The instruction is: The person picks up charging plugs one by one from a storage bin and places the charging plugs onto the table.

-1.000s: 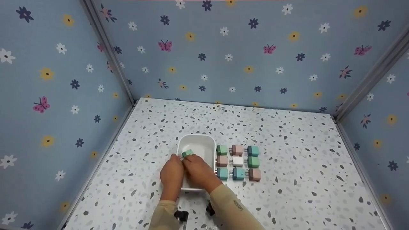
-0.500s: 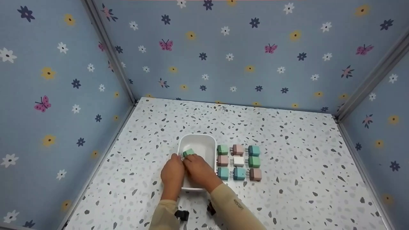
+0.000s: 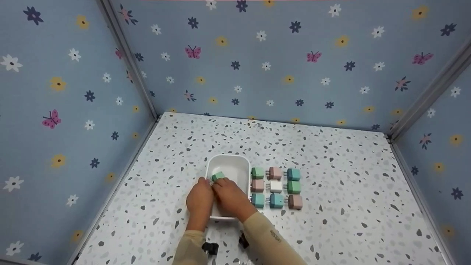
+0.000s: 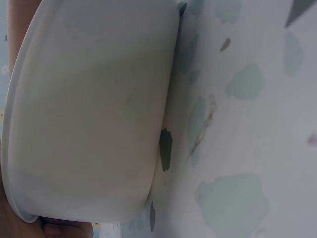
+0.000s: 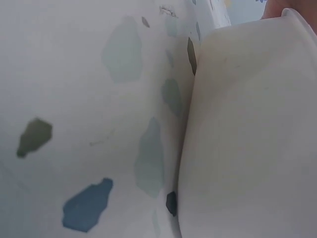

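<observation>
A white plastic tub (image 3: 232,164) sits on the speckled table, its outer wall filling much of both wrist views. My left hand (image 3: 199,200) grips its left rim; in the left wrist view curled fingers (image 4: 67,229) show below the rim, on the outside. My right hand (image 3: 231,197) reaches over the near side into the tub. Its fingertips pinch the lower edge of a green plug-in charger (image 3: 218,176), tilted, prongs toward the left rim. The left fingertips lie right beside those prongs. The right thumb is hidden under the hand.
Right of the tub, several charger plugs lie in three rows: green ones (image 3: 258,172), pink ones (image 3: 275,172), teal ones (image 3: 276,200) and a white one (image 3: 276,186). Their prongs face left, the nearest column close against the tub. Blue flowered walls (image 3: 265,51) enclose the table (image 3: 349,176).
The whole head view has shifted slightly, so everything sits a little further right. Both hands, the tub and the green charger keep their places relative to one another.
</observation>
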The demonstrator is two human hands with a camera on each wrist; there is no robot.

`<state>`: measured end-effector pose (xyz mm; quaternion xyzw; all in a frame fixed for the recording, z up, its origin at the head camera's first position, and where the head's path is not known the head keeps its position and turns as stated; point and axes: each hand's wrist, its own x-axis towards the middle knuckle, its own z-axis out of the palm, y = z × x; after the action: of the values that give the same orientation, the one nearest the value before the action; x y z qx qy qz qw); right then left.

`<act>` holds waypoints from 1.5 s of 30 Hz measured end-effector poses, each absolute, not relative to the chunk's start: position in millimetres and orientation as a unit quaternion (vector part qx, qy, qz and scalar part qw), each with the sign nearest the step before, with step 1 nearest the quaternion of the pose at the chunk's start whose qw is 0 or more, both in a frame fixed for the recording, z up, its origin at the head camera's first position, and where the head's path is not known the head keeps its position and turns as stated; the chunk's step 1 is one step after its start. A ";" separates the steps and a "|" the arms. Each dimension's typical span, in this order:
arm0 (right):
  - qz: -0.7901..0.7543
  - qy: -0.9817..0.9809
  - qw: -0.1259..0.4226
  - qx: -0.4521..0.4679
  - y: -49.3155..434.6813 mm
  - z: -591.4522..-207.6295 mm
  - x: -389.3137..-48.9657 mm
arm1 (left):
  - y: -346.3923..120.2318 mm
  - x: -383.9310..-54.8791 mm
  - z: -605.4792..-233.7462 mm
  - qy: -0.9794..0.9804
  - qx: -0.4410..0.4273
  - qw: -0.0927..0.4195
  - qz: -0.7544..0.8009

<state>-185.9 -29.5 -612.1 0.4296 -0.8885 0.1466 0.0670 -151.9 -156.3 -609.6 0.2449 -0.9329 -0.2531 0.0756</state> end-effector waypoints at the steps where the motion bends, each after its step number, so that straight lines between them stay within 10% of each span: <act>1: 0.147 -0.890 0.064 0.428 -29.5 -612.0 -185.9 | -156.3 -152.1 -609.8 -0.932 0.245 0.075 -0.255; 45: 0.235 -0.906 0.085 0.343 -22.2 -606.9 -183.2 | -158.0 -150.5 -609.5 -0.935 0.237 0.065 -0.257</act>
<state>-183.2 -22.2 -606.9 0.3426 -0.9057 0.2347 0.0852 -150.5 -158.0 -609.5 0.2371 -0.9347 -0.2567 0.0654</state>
